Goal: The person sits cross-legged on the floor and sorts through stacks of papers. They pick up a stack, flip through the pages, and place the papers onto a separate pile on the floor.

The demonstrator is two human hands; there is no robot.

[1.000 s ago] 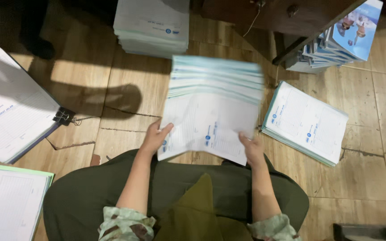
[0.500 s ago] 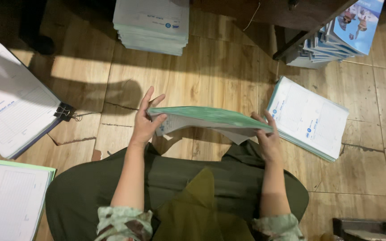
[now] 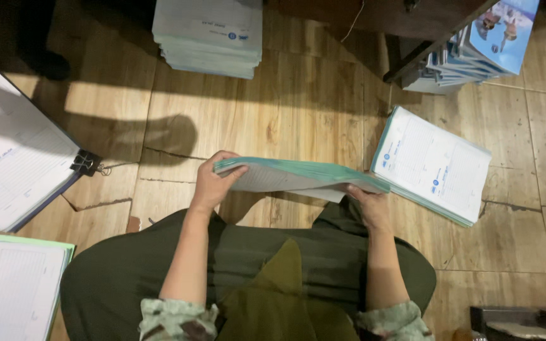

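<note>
1. A worn wooden floor (image 3: 298, 107) with cracked boards fills the view; the person sits low over it, knees in dark green cloth.
2. Both hands hold a sheaf of printed forms (image 3: 298, 178) level above the floor, just in front of the knees, its green edge facing the camera.
3. The left hand (image 3: 213, 183) grips the sheaf's left end, fingers curled over the top edge.
4. The right hand (image 3: 369, 205) holds the right end from below, thumb on top.
5. Just right of the sheaf lies a flat stack of forms (image 3: 434, 164).
6. A taller stack (image 3: 213, 35) stands at the top, well apart.
7. A clipped pad with a black binder clip (image 3: 85, 163) lies at the left.
8. Blue booklets (image 3: 488, 38) lean at the upper right.
</note>
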